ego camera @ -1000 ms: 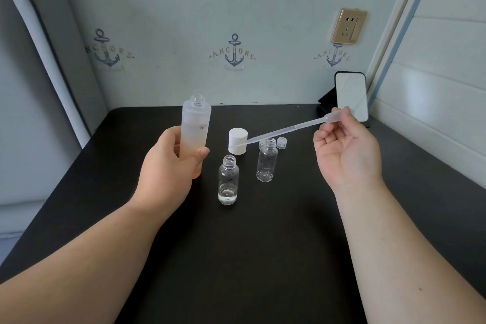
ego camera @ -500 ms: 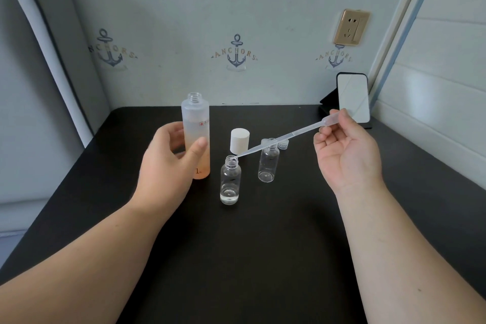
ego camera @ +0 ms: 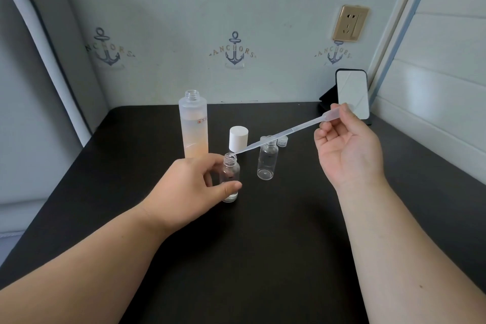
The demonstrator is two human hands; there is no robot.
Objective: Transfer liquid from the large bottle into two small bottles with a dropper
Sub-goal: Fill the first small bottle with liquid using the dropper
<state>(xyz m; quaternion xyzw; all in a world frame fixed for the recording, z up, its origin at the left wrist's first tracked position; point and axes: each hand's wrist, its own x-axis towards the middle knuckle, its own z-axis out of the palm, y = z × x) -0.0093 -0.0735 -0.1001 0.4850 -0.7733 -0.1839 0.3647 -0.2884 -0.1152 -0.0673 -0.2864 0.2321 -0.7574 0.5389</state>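
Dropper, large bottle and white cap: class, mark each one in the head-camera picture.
dropper (ego camera: pixel 284 134): head view, middle of its clear stem.
large bottle (ego camera: pixel 193 123): head view, frosted body above the peach liquid.
white cap (ego camera: pixel 238 137): head view, its side wall.

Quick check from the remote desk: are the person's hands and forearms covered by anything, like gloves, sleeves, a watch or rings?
Nothing is worn that this view shows. The left hand and right hand are bare, with no gloves and no rings on the visible fingers. Both forearms are bare to the bottom edge of the frame: no sleeves, watch, bracelet or markings. Above that is out of view.
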